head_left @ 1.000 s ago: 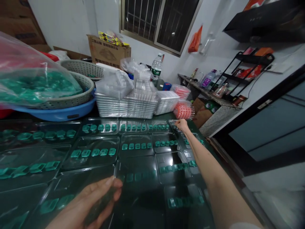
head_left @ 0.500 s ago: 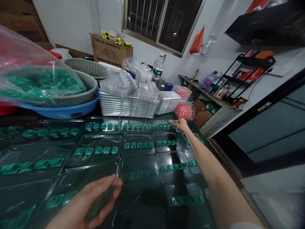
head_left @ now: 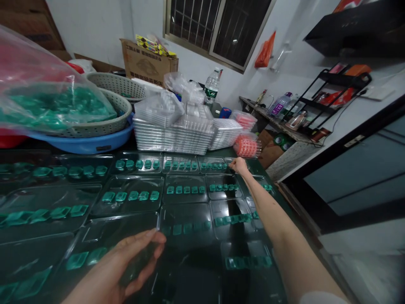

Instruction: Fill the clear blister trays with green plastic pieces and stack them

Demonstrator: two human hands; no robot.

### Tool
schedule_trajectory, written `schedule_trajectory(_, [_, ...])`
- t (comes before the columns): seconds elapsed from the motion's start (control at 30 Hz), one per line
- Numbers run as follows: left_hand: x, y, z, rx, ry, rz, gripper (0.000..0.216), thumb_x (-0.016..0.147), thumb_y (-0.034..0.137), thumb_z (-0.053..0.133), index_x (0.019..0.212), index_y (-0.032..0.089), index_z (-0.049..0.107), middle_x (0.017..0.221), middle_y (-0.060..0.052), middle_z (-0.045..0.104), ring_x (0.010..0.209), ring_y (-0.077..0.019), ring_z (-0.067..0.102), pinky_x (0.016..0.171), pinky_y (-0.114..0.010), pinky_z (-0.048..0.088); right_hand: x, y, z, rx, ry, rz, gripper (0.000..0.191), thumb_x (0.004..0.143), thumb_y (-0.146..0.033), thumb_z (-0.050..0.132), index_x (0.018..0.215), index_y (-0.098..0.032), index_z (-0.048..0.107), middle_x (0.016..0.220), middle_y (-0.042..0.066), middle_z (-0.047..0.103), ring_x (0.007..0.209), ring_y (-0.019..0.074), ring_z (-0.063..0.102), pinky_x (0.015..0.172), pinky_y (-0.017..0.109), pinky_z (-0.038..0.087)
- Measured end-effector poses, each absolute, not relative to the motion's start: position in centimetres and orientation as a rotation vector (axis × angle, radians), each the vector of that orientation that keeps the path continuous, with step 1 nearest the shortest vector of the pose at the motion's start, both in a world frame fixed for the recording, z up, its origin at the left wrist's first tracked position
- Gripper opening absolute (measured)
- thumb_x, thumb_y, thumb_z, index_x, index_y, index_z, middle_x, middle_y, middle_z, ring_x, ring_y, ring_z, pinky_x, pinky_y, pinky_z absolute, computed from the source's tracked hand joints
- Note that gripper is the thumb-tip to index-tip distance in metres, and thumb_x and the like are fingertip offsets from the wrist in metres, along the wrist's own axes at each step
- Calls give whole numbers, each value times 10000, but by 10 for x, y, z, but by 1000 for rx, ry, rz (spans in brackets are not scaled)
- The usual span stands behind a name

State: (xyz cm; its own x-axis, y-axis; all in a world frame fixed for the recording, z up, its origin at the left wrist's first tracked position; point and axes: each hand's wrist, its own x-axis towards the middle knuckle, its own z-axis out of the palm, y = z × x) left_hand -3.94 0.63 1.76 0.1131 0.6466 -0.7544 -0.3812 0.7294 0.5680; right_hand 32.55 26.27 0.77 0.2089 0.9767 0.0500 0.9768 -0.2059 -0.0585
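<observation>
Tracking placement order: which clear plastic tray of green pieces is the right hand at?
The clear plastic tray at the back row's right end, nearest the bag of orange pieces; the right hand reaches it, the others lie closer or further left.

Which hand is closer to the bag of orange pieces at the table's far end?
The right. The right hand lies at the far row of trays, just short of the bag of orange pieces; the left hand is low over a near tray.

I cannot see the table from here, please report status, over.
Right hand at far tray, touching its edge. Left hand curled above near tray, grip unclear. Clear tray stack behind, not blocking.
</observation>
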Motion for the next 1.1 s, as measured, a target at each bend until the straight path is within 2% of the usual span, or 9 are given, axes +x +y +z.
schedule_trajectory(0.13, [-36,12,21,247,1055,762,273,717,321,631,935,158,648,948,-47,603,710,-126,580,523,-187,463,317,255,19,-2377,-1899,-27,218,817,-322,558,905,-127,603,892,44,632,816,154,605,722,317,484])
schedule_trajectory(0.2, [-37,14,20,262,897,795,293,755,302,581,988,130,626,883,-54,597,611,-109,546,448,-186,402,314,247,28,-2333,-1903,-36,223,768,-302,610,870,-105,630,842,83,656,817,192,619,699,298,468])
schedule_trajectory(0.33, [-43,16,15,286,698,861,367,799,327,513,1093,113,558,914,-101,595,648,-150,562,423,-195,354,301,220,43,-2147,-1924,-91,402,785,-313,554,1081,-42,579,951,186,642,905,260,596,725,320,441])
schedule_trajectory(0.43, [-43,14,12,299,642,857,439,817,417,468,1134,116,513,966,-150,594,672,-185,583,387,-195,333,263,168,50,-1882,-2038,-3,349,827,-339,491,1101,-142,579,893,83,655,792,175,606,702,272,448])
schedule_trajectory(0.53, [-36,11,12,337,596,815,469,826,479,417,1109,117,513,984,-174,595,726,-232,612,358,-200,354,207,92,55,-1257,-2256,416,252,809,-329,533,1004,-195,621,790,23,628,670,128,572,622,241,449])
schedule_trajectory(0.63, [-27,7,11,363,544,768,454,843,502,354,981,117,552,829,-138,620,662,-231,625,341,-222,397,161,33,61,-1006,-2464,598,248,821,-246,532,1060,-259,596,853,7,597,725,114,550,650,238,440])
schedule_trajectory(0.8, [-17,0,12,376,551,753,441,841,509,362,899,122,564,637,-49,590,425,-150,548,331,-265,446,141,7,63,-898,-2700,600,337,784,-184,574,1113,-255,565,957,29,582,901,168,506,762,303,421])
schedule_trajectory(1.0, [-13,-5,12,381,495,711,462,856,509,315,820,118,559,631,-49,574,441,-150,549,343,-273,460,144,9,51,-921,-2586,707,217,743,-99,578,923,-214,614,882,13,597,855,150,513,758,288,412])
schedule_trajectory(1.1, [-14,-6,7,370,522,699,446,840,511,356,822,118,565,673,-66,579,543,-186,600,342,-253,445,148,8,46,-987,-2383,886,157,746,-114,573,865,-206,619,823,1,600,758,123,535,687,256,426])
